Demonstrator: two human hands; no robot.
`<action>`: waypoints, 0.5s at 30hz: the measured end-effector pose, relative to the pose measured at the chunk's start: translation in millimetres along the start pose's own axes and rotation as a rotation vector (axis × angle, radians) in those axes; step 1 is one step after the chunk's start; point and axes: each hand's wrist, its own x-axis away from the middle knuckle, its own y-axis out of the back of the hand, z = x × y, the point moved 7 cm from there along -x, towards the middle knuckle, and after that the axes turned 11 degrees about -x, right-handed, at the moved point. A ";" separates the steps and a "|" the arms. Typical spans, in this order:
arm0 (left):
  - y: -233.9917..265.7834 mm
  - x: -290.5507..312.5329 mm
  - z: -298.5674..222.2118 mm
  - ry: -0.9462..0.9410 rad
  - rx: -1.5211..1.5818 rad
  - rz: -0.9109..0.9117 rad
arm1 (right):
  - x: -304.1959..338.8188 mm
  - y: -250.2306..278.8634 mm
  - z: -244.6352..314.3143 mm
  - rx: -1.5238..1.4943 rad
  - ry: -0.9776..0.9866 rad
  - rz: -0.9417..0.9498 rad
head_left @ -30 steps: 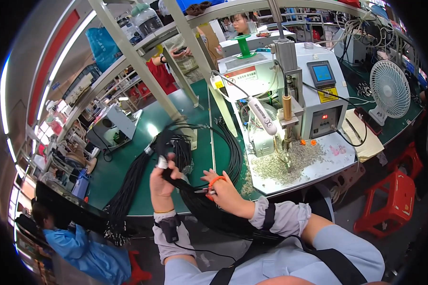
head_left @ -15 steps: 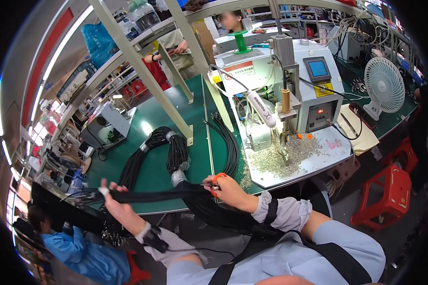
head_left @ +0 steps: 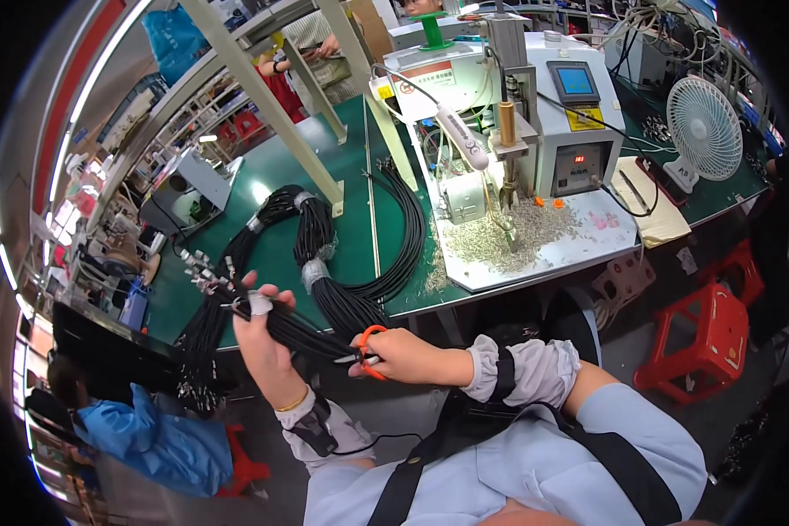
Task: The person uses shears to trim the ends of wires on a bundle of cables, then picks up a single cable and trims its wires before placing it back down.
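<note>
A black cable bundle (head_left: 300,335) runs through the person's left hand (head_left: 267,342), fingers curled around it, connector ends (head_left: 207,275) fanning beyond; the forearm slants up leftward. The right hand (head_left: 405,356) grips orange-handled scissors (head_left: 363,348), blades seemingly against the cables.

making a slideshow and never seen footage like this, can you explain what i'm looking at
There is no robot here, just a person's own two hands. The pictures come from a wide fisheye camera worn on the head, looking down, so straight edges bend near the rim. The left hand holds a bundle of black cables near its silvery-tipped ends; the right hand holds orange-handled scissors. On the green workbench lie tied black cable coils. A pale benchtop machine with a blue screen has small silvery pieces scattered on its base.
</note>
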 end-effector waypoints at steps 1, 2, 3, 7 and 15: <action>-9.8 1.9 -5.3 -0.030 -0.039 0.062 | -0.3 2.9 5.5 0.000 -0.001 -0.005; -19.1 9.0 -6.2 -0.029 -0.039 0.067 | -0.9 6.7 12.1 -0.011 -0.023 -0.034; -37.2 20.9 -0.3 0.038 -0.084 0.132 | -1.6 10.3 19.0 -0.023 -0.045 -0.062; -79.6 57.5 6.4 0.099 -0.151 0.305 | 4.2 29.1 35.3 -0.112 -0.066 -0.184; -96.0 72.9 -5.3 0.080 -0.178 0.412 | 21.1 42.1 51.9 -0.088 0.169 -0.376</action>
